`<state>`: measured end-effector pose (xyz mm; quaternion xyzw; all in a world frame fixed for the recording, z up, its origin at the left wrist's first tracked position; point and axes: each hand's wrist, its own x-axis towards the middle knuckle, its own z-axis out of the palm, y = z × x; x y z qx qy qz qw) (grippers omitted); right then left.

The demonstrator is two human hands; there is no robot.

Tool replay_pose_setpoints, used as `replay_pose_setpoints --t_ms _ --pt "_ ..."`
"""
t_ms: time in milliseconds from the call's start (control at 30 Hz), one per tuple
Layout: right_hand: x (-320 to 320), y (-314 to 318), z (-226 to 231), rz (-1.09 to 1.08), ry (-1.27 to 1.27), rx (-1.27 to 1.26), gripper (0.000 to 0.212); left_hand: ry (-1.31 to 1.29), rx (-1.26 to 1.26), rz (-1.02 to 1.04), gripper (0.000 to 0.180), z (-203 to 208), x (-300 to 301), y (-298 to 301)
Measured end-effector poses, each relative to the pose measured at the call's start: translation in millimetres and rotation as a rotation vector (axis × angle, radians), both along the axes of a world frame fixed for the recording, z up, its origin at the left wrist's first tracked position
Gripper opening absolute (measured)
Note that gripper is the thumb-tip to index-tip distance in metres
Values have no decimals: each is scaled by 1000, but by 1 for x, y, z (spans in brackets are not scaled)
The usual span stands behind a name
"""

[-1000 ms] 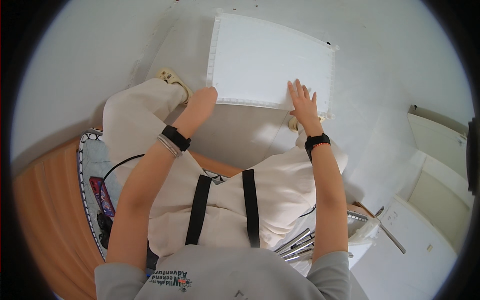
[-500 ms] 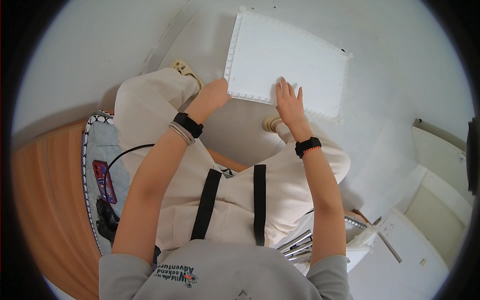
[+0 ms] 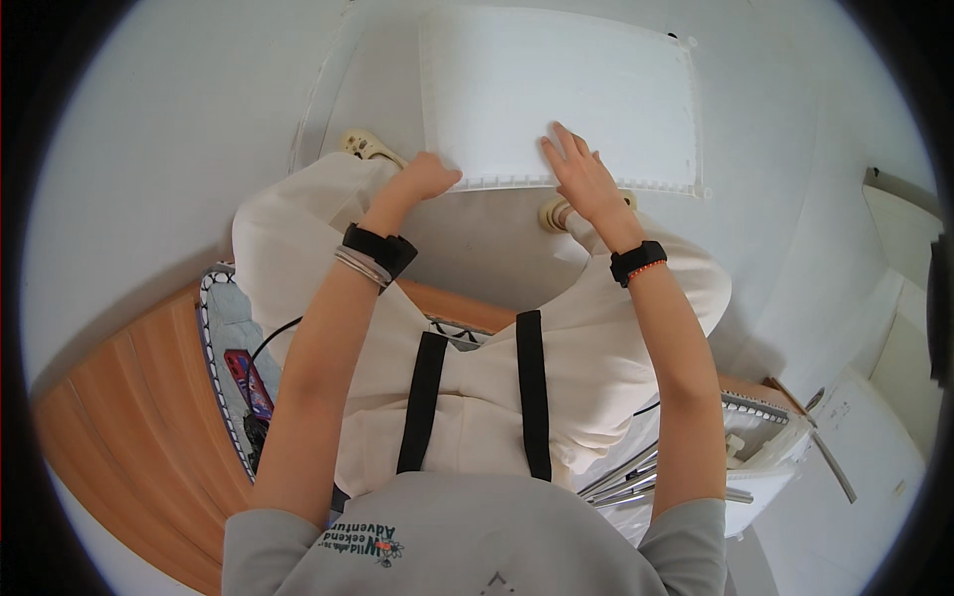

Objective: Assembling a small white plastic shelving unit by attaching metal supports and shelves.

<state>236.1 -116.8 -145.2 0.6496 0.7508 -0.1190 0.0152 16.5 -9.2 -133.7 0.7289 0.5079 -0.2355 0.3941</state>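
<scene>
A large white plastic panel (image 3: 556,89) with ribbed edges and small knobs at some corners lies in front of me at the top middle. At its near left corner, my left hand (image 3: 427,177) is closed on the rim, thumb side toward the panel. The fingers of that hand are partly hidden. My right hand (image 3: 584,179) rests with stretched, slightly spread fingers on the panel's flat face, near the middle of the near edge.
Below the panel are my shoes (image 3: 370,146). A wooden bench (image 3: 149,417) with a grey padded mat carries a red phone (image 3: 248,382) and a black cable at left. Several metal tubes (image 3: 631,477) lie by a white container at lower right. White boards (image 3: 899,223) stand at far right.
The panel has turned anticlockwise, so its near edge now runs almost level. My left hand stays at its corner, and my right hand remains on its face. The whole view has shifted a little.
</scene>
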Motion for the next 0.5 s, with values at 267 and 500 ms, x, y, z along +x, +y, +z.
replay_pose_setpoints --t_ms 267,500 --pt "26 -12 10 11 67 -79 78 115 -102 -223 60 10 23 -27" --pt "17 -27 -3 -53 28 39 65 -108 -47 116 64 -8 4 -51"
